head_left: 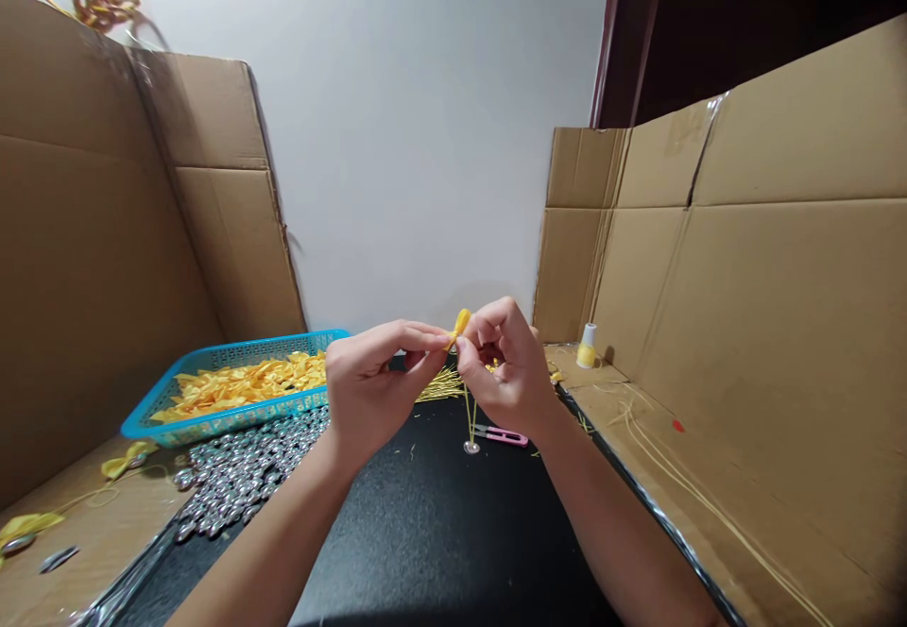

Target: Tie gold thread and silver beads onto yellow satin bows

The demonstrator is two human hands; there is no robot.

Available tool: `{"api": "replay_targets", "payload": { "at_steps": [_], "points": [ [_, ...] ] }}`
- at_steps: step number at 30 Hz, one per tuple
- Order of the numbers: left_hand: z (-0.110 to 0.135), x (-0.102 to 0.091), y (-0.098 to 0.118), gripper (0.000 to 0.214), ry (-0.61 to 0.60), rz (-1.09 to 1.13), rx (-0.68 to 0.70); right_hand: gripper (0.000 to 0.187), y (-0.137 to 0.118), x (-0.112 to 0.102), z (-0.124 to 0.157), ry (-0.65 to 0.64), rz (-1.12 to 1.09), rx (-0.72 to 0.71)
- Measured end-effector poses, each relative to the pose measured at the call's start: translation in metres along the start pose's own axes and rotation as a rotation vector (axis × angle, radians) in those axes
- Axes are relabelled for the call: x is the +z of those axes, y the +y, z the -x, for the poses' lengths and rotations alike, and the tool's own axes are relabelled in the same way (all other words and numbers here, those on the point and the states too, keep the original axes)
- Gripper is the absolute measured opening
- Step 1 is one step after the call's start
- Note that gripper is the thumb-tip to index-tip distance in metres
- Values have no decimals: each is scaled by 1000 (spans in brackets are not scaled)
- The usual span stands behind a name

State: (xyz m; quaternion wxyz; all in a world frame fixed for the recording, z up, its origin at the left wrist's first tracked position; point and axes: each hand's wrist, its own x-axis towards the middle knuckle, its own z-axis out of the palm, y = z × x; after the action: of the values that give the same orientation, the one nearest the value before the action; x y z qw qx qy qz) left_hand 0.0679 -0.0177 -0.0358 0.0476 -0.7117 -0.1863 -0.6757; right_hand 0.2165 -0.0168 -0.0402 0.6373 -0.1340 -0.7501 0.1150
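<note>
Between my two hands, above the black tabletop [425,533], is a small yellow ribbon bow [462,322]. My left hand [383,377] pinches it from the left, thumb against the straightened fingers. From the right, the thumb and curled index finger of my right hand [506,367] close at the bow's knot. Yellow cords [470,410] hang down below the right fingertips to a shiny silver bead [471,448] near the table surface. Just right of the bead lies a pair of pink-handled thread snips [503,435], partly behind the right hand.
A blue basket [166,386] of yellow ribbon bows [248,383] stands at the left, with many silver beads [241,476] heaped before it. Cut yellow cords [443,384] lie behind my hands. A small white-capped bottle [587,346] stands right, by cardboard walls [779,325].
</note>
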Motion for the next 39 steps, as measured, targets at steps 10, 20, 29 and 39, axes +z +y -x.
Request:
{"api": "replay_targets", "payload": {
  "at_steps": [10,20,29,39],
  "points": [
    [1,-3,1,11,84,47,-130,26,-4,-13,-7,-111,19,13],
    [-9,-6,3,9,-20,344,-566,24,-11,-25,-14,-36,52,197],
    [-12,-6,0,11,-63,465,-660,15,-16,-23,-14,-25,150,92],
    [-9,-6,5,12,-73,327,-568,14,-2,-21,-12,-20,571,-416]
  ]
}}
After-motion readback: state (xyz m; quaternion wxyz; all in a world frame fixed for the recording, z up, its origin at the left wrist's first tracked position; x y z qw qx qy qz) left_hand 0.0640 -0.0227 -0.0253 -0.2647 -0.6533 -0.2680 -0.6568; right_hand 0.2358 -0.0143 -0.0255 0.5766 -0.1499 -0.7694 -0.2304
